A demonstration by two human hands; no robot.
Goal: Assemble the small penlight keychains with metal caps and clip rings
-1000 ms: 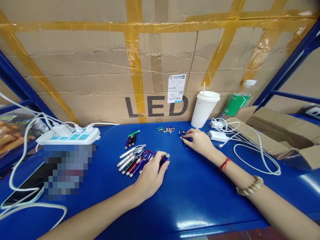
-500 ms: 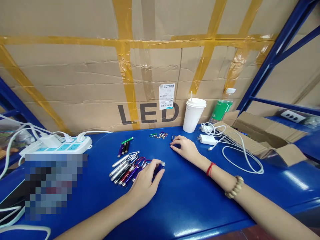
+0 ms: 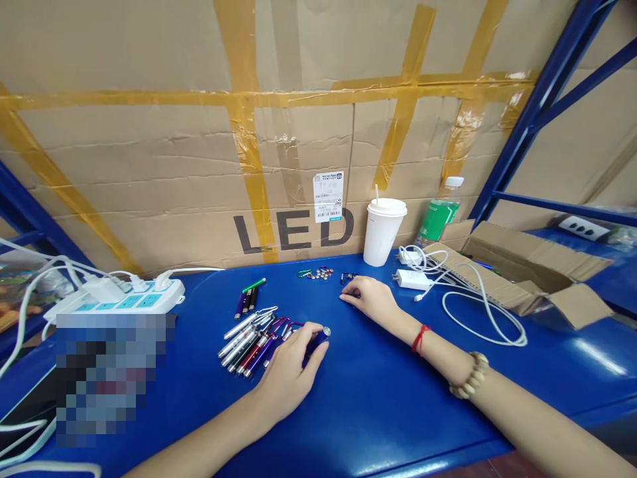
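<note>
My left hand is closed around a short blue metal tube with a silver end, like a small penlight; most of it is hidden by the fingers. Beside this hand lies a row of pen-shaped penlights in silver, black, red and purple, several with carabiner clips. My right hand rests farther back on the table, fingertips curled and thumb near the index finger; whatever they pinch is hidden. Just behind it lie small dark clips. Small round metal pieces, like button cells, lie to their left, near a green carabiner.
Green, black and purple tubes lie behind the penlights. A white cup, a green-labelled bottle, white chargers with cable and an open carton stand right. A power strip lies left; a large cardboard box walls the back.
The view has shifted slightly. My right hand's fingers have curled and drawn a little toward me from the dark clips. My left hand stays around the blue tube.
</note>
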